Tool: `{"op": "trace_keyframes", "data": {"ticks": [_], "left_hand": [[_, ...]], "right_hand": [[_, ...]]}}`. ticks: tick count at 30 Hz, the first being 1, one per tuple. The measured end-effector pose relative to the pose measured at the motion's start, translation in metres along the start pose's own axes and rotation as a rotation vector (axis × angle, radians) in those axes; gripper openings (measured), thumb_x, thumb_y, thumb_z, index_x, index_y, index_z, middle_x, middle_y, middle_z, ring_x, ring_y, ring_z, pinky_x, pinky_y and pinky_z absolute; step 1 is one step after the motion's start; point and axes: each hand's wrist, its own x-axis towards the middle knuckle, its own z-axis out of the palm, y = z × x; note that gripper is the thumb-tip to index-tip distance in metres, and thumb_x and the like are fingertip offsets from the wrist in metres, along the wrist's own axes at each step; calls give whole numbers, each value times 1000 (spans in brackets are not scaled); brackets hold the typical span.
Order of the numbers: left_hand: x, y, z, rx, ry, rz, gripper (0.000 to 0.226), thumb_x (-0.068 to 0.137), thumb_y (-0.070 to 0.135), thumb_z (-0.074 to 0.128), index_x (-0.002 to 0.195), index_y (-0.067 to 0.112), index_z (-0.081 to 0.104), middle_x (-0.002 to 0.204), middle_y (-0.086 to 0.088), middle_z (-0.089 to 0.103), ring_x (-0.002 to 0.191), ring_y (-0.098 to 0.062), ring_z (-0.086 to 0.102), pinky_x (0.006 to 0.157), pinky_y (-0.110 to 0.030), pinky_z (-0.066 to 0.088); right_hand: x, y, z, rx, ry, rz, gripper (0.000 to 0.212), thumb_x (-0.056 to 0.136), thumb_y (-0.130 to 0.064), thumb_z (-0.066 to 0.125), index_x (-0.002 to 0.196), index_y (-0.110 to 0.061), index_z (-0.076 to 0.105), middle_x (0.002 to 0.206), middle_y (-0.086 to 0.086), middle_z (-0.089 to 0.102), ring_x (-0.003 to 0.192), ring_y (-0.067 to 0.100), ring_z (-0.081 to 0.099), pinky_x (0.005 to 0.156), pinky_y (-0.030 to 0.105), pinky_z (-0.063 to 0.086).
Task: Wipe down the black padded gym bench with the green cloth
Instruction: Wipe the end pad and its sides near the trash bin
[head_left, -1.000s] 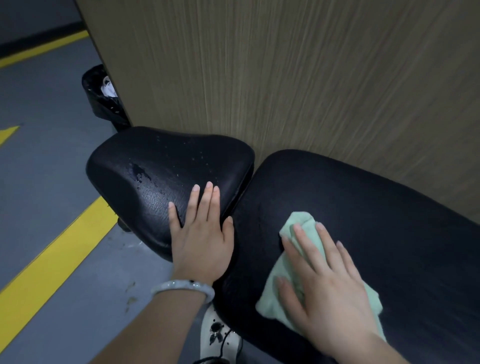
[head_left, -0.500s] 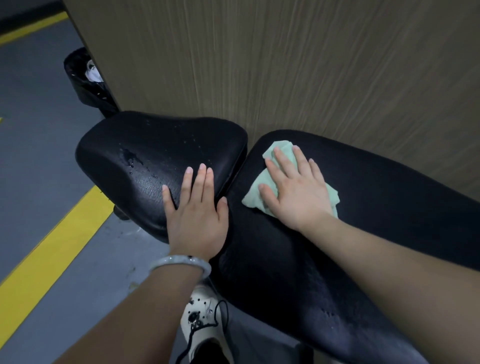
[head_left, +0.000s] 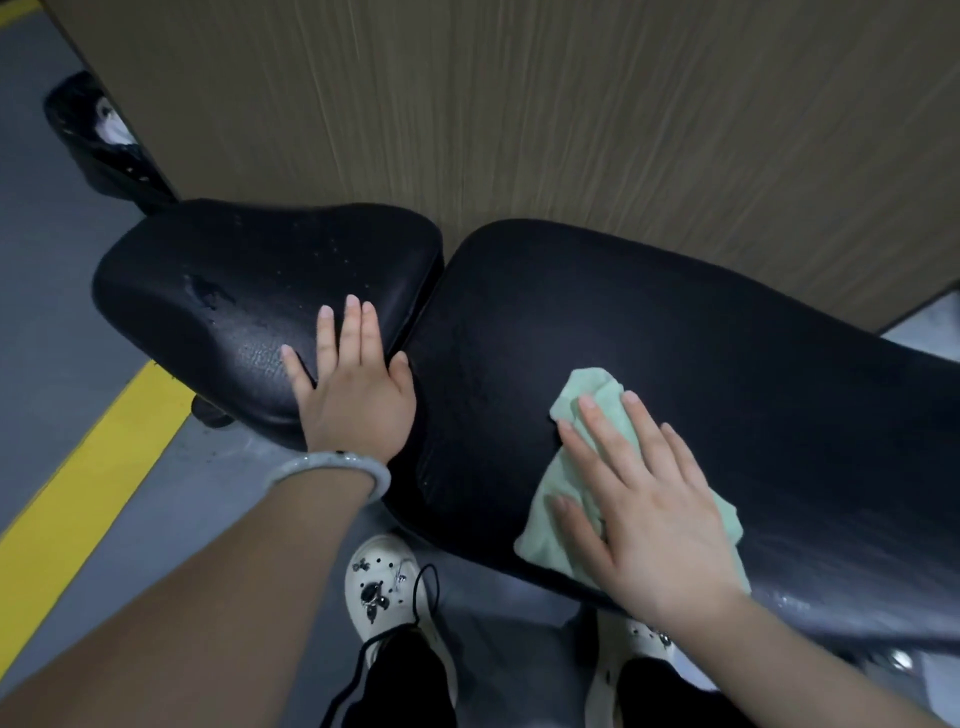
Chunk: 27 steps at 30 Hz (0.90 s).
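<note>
The black padded bench has two pads: a short seat pad (head_left: 234, 296) on the left, dotted with water drops, and a long back pad (head_left: 701, 338) on the right. My left hand (head_left: 353, 395) lies flat with straight fingers on the seat pad's near right corner. My right hand (head_left: 644, 499) presses the pale green cloth (head_left: 587, 395) flat onto the long pad near its front edge. Most of the cloth is hidden under the palm.
A wood-grain wall panel (head_left: 519, 104) stands right behind the bench. A black bin (head_left: 98, 140) sits at the far left corner of the panel. A yellow floor line (head_left: 78, 467) runs along the grey floor on the left. White shoes (head_left: 384, 587) stand below the bench edge.
My right hand has slid the cloth from the long pad's far left end back toward me and to the right. My left hand has stayed on the seat pad.
</note>
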Motion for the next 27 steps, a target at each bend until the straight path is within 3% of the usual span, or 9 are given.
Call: {"op": "trace_keyframes", "data": {"ticks": [11, 19, 24, 27], "left_hand": [[-2, 4, 9, -48, 110, -16, 58, 102, 33, 25, 156, 19, 9, 163, 9, 3, 149, -14, -7, 117, -51, -10], [-6, 4, 8, -16, 112, 11, 62, 101, 40, 24, 156, 17, 7, 163, 8, 1, 149, -14, -9, 117, -49, -12], [-9, 6, 1, -17, 72, 13, 63, 102, 41, 24, 155, 15, 3, 163, 5, -2, 149, -16, -11, 117, -48, -12], [-10, 10, 0, -4, 30, 3, 63, 103, 41, 22, 155, 14, -2, 163, 3, -8, 148, -17, -15, 117, -47, -12]], "right_hand": [[20, -21, 8, -39, 30, 118, 62, 91, -51, 34, 136, -15, 56, 149, 3, 44, 142, 35, 31, 110, 53, 21], [65, -39, 15, -1, 31, 77, 61, 92, -50, 33, 137, -15, 55, 149, 2, 45, 143, 34, 29, 111, 54, 25], [40, -25, 10, 7, 35, 33, 59, 92, -53, 35, 136, -20, 56, 149, -4, 44, 143, 29, 30, 110, 49, 21], [7, -5, 4, 5, 34, 49, 63, 97, -57, 22, 135, -21, 58, 149, -4, 44, 142, 29, 31, 112, 49, 23]]}}
